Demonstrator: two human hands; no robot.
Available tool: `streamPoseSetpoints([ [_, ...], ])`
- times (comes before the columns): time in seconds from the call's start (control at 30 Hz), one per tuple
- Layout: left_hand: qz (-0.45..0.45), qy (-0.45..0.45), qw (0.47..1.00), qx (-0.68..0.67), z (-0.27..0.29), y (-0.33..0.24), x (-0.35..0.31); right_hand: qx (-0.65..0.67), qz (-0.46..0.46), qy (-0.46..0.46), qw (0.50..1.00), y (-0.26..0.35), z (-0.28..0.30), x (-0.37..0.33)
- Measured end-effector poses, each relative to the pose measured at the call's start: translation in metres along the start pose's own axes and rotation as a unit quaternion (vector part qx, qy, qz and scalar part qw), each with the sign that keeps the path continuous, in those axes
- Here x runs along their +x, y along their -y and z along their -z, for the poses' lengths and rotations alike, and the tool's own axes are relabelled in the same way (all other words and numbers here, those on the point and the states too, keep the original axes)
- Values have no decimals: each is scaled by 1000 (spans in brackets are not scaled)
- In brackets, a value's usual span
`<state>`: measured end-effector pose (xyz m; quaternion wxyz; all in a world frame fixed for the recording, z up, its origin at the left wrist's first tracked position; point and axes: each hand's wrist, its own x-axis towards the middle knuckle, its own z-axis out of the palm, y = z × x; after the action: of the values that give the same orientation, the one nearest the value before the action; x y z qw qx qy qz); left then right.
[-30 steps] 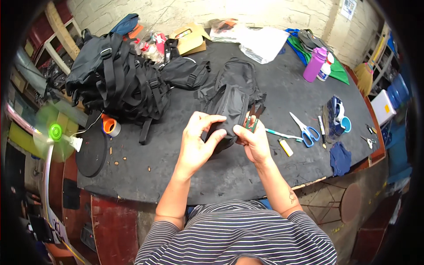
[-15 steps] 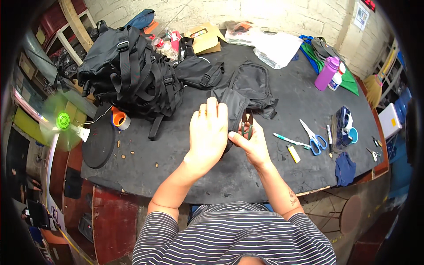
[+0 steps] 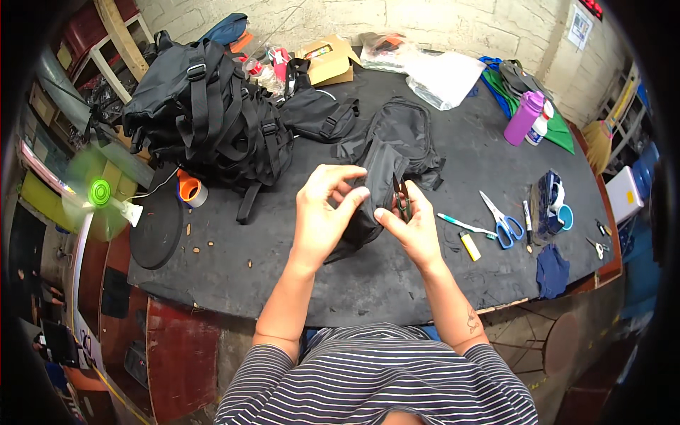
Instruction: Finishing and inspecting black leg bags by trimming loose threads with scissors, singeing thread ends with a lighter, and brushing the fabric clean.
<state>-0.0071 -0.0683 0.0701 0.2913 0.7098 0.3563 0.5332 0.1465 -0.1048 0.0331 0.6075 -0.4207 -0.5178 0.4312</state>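
Both bare forearms came up from the lower edge and leaned inward, the left forearm rising to a left hand with its back largely in view, its index finger and thumb both reaching rightward with their tips near each other but apart. The right forearm, which bore a small line tattoo, slanted up and leftward to a right hand whose thumb pointed up and left while its fingers were bent in a grip.
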Motion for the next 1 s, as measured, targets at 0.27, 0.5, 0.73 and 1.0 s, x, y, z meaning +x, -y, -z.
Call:
streamPoseSetpoints([
  [0.27, -104, -85, 944, 302, -9, -8, -10, -11, -15, 45, 999, -2, -7, -2],
  [0.5, 3, -68, 984, 162, -6, 17, -10, -299, 217, -97, 924, 6, -14, 1],
  [0.73, 73, -89, 993, -9, -12, 27, -13, -387, 274, -116, 873, 19, -16, 5],
  [1.0, 144, -75, 891, -424, 0, 33, -12, -223, 93, -74, 968, 7, -8, 9],
])
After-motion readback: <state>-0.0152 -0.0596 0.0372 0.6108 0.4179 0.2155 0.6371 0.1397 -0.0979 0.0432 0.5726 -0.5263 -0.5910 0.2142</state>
